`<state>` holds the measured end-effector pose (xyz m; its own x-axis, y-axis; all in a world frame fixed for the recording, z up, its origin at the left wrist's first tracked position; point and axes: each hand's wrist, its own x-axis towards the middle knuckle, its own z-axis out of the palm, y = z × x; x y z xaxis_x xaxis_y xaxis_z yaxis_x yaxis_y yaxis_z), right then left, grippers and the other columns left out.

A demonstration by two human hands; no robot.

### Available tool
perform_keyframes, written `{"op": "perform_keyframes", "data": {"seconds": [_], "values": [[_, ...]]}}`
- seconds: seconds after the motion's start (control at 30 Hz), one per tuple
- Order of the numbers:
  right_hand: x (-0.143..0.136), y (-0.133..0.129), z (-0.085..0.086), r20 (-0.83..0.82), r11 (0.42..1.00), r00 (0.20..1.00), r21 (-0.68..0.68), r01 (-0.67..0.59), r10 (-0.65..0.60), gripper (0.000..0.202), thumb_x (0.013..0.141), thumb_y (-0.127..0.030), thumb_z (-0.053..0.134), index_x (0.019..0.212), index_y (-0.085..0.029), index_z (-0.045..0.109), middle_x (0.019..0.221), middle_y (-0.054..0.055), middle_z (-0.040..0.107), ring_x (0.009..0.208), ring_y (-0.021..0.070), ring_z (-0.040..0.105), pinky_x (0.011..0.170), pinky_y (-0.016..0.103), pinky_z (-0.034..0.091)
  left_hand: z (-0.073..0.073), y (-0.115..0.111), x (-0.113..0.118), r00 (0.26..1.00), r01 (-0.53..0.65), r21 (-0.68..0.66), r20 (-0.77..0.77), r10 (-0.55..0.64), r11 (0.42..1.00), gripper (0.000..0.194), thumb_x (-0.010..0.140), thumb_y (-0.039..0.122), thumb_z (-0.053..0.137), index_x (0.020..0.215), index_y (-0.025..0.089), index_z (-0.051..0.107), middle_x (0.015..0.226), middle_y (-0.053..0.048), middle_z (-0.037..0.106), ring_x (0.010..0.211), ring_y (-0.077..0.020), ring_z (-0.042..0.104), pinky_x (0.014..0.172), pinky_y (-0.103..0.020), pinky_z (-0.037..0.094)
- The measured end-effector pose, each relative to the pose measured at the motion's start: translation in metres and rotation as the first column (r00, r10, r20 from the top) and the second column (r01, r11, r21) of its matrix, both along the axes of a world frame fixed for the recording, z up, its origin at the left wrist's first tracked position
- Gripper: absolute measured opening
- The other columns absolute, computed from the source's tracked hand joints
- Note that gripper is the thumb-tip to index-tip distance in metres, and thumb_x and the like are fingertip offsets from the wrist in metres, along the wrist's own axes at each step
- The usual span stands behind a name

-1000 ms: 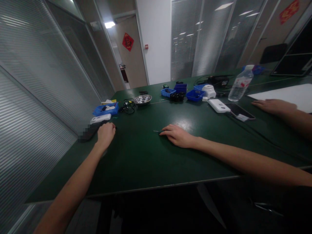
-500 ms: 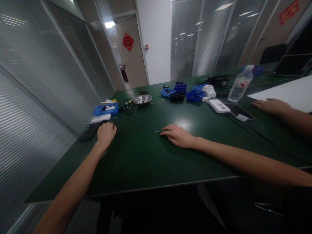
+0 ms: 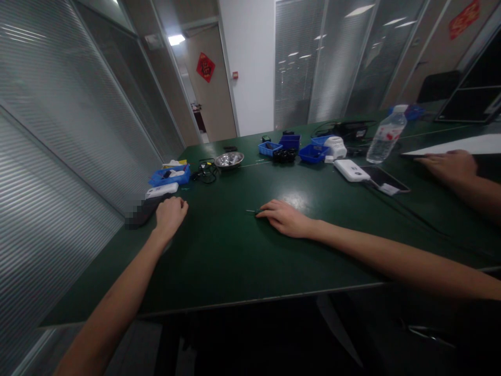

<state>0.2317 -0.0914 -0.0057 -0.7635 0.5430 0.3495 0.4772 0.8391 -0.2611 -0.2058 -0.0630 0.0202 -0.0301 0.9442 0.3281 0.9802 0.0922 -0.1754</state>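
My right hand (image 3: 285,218) rests on the dark green table (image 3: 219,261), its fingers around the handle of a small screwdriver (image 3: 251,211). The thin metal shaft points left and most of the handle is under the fingers. Further left, my left hand (image 3: 171,215) lies on the table with its fingers curled in; whether anything is inside them is hidden. A dark pouch (image 3: 146,211) and a white device (image 3: 162,190) lie just beyond my left hand.
Behind stand a blue tray (image 3: 170,176), a metal bowl (image 3: 229,161), black cables (image 3: 205,172) and blue bins (image 3: 313,153). At right are a white power bank (image 3: 351,171), a phone (image 3: 383,178), a bottle (image 3: 387,134) and another person's hand (image 3: 450,165) at a laptop (image 3: 462,144).
The other person's hand at the right has shifted right and the white surface beside it has tilted lower. Both my hands have stayed where they were.
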Motion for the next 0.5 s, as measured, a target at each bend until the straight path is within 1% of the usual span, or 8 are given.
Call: {"op": "perform_keyframes", "data": {"seconds": [0.2, 0.37, 0.5], "values": [[-0.0002, -0.0013, 0.0016, -0.003, 1.000, 1.000, -0.002, -0.004, 0.004, 0.043, 0.101, -0.012, 0.050, 0.138, -0.022, 0.068, 0.138, 0.014, 0.066, 0.126, 0.0293, 0.060, 0.106, 0.051, 0.048, 0.0007, -0.0007, 0.0023, 1.000, -0.005, -0.002, -0.017, 0.005, 1.000, 0.048, 0.104, 0.040, 0.039, 0.101, 0.013, 0.078, 0.110, -0.021, 0.075, 0.101, -0.0359, 0.070, 0.082, -0.043, 0.053], [-0.0008, -0.0017, 0.0017, 0.016, 1.000, 1.000, 0.006, 0.009, -0.009, 0.043, 0.101, -0.012, 0.049, 0.138, -0.022, 0.068, 0.139, 0.014, 0.065, 0.127, 0.0300, 0.059, 0.106, 0.052, 0.048, -0.0004, 0.0011, 0.0016, 0.999, -0.032, -0.014, 0.000, 0.032, 0.999, 0.048, 0.104, 0.040, 0.039, 0.101, 0.013, 0.079, 0.106, -0.020, 0.076, 0.099, -0.0353, 0.071, 0.085, -0.044, 0.053], [-0.0008, -0.0002, 0.0000, 0.021, 1.000, 1.000, 0.010, 0.005, -0.005, 0.043, 0.101, -0.012, 0.049, 0.139, -0.021, 0.068, 0.138, 0.014, 0.065, 0.127, 0.0299, 0.059, 0.106, 0.052, 0.048, -0.0011, 0.0013, 0.0011, 1.000, -0.018, -0.003, -0.015, 0.018, 1.000, 0.049, 0.104, 0.042, 0.039, 0.100, 0.013, 0.079, 0.109, -0.021, 0.075, 0.101, -0.0364, 0.070, 0.084, -0.043, 0.053]]}}
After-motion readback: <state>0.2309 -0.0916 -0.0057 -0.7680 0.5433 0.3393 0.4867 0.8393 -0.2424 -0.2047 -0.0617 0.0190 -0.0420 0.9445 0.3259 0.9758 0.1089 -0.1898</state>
